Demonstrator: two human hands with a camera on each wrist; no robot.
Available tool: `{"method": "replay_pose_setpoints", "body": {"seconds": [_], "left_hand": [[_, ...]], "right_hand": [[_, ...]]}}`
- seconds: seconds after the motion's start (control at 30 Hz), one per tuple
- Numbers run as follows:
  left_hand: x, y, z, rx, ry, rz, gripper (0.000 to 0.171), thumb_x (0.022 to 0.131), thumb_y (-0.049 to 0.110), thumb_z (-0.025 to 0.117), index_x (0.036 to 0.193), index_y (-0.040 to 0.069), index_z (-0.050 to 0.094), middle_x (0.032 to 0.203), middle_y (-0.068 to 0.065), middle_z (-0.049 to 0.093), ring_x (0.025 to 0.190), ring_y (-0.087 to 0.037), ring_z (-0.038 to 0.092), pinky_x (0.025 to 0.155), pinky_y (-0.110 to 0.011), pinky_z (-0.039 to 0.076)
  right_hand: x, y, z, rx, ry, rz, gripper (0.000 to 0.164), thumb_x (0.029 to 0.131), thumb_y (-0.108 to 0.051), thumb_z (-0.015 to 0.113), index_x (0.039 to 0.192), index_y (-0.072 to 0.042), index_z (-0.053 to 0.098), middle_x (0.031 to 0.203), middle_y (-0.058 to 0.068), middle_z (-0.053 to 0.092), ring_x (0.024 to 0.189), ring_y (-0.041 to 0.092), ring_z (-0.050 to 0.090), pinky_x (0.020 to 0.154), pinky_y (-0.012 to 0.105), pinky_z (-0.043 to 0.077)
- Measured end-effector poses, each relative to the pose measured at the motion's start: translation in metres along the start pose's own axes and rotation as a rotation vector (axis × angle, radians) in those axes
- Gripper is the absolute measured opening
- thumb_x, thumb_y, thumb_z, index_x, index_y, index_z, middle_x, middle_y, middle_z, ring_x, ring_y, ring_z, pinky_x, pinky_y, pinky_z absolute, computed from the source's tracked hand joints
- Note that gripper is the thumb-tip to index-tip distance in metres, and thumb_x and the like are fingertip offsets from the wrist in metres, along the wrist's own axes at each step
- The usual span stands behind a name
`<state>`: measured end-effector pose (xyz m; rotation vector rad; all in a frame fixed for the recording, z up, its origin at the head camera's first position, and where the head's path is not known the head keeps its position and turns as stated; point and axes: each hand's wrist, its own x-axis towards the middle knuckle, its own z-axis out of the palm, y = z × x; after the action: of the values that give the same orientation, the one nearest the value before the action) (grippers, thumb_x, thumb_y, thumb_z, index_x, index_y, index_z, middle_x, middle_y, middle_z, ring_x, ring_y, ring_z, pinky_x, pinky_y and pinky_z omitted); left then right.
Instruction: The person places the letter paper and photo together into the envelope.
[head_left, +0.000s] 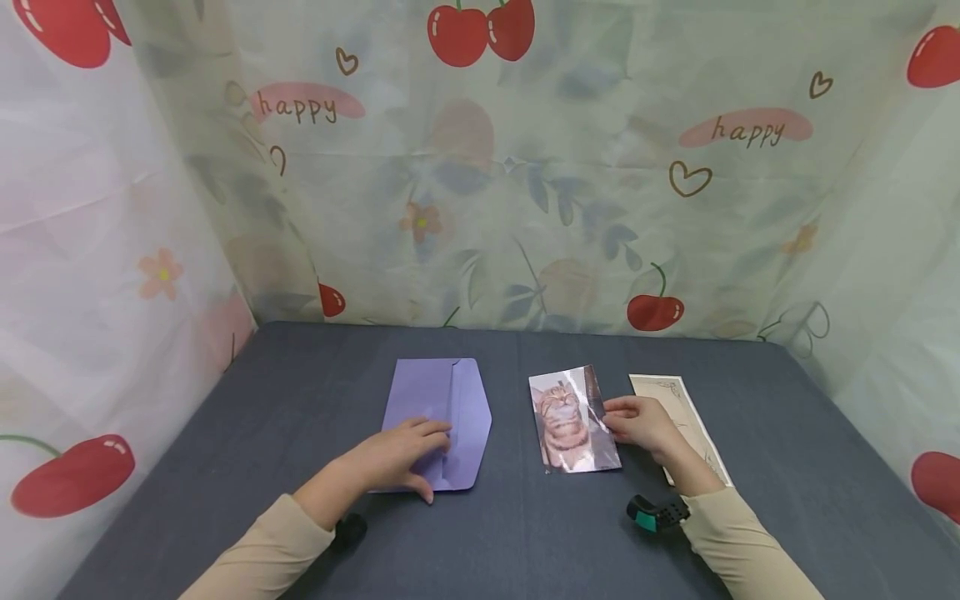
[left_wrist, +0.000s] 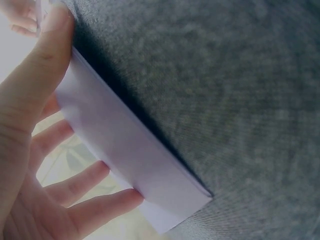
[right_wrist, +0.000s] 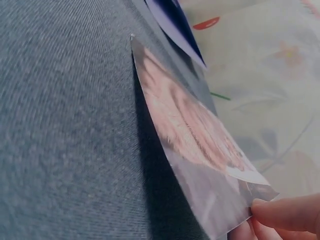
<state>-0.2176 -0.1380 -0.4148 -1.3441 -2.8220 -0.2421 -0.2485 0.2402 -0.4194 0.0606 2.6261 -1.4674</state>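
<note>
A purple envelope [head_left: 470, 425] lies on the dark cloth at the left, its pointed flap toward the right. My left hand [head_left: 405, 454] rests on it with spread fingers, the thumb at the near edge; the left wrist view shows the fingertips on the envelope's lilac surface [left_wrist: 120, 135]. My right hand [head_left: 641, 425] pinches the right edge of a glossy cat photo [head_left: 564, 421] between thumb and fingers. In the right wrist view the photo [right_wrist: 185, 130] slants up toward the pinched edge, with a shadow beneath. A cream card [head_left: 686, 408] with ornate line corners lies partly under my right hand and forearm.
Dark grey cloth [head_left: 300, 400] covers the table. A curtain [head_left: 510, 242] printed with cherries and flowers stands behind and along both sides. Black straps sit at both wrists; the right strap [head_left: 656, 514] has a green part.
</note>
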Motion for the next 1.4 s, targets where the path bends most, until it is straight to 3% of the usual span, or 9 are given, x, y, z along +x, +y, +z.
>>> {"method": "replay_pose_setpoints", "body": {"seconds": [0.63,0.83,1.4], "left_hand": [[0.000,-0.001,0.000,-0.004,0.014,0.009,0.054,0.066,0.043,0.077,0.105,0.013,0.056,0.134,-0.012,0.052,0.118,-0.034,0.050,0.095,-0.044,0.045],[-0.001,-0.003,0.001,0.009,0.029,0.027,0.054,0.066,0.044,0.077,0.104,0.013,0.056,0.132,-0.012,0.053,0.116,-0.034,0.051,0.094,-0.044,0.046],[0.000,-0.004,0.002,0.021,0.038,0.042,0.053,0.066,0.045,0.076,0.103,0.013,0.056,0.131,-0.013,0.054,0.115,-0.034,0.052,0.094,-0.043,0.045]], "right_hand": [[-0.002,-0.011,-0.004,0.072,0.037,-0.001,0.040,0.090,-0.008,0.058,0.128,0.005,0.050,0.103,0.017,0.066,0.075,0.005,0.060,0.067,0.024,0.055],[-0.004,-0.018,-0.003,0.059,0.039,-0.022,0.041,0.091,-0.009,0.057,0.129,0.005,0.049,0.110,0.024,0.064,0.078,0.006,0.062,0.069,0.025,0.055],[-0.002,-0.030,0.005,0.115,0.018,-0.057,0.042,0.090,-0.009,0.059,0.128,0.005,0.050,0.107,0.018,0.065,0.075,0.002,0.060,0.067,0.022,0.055]]}}
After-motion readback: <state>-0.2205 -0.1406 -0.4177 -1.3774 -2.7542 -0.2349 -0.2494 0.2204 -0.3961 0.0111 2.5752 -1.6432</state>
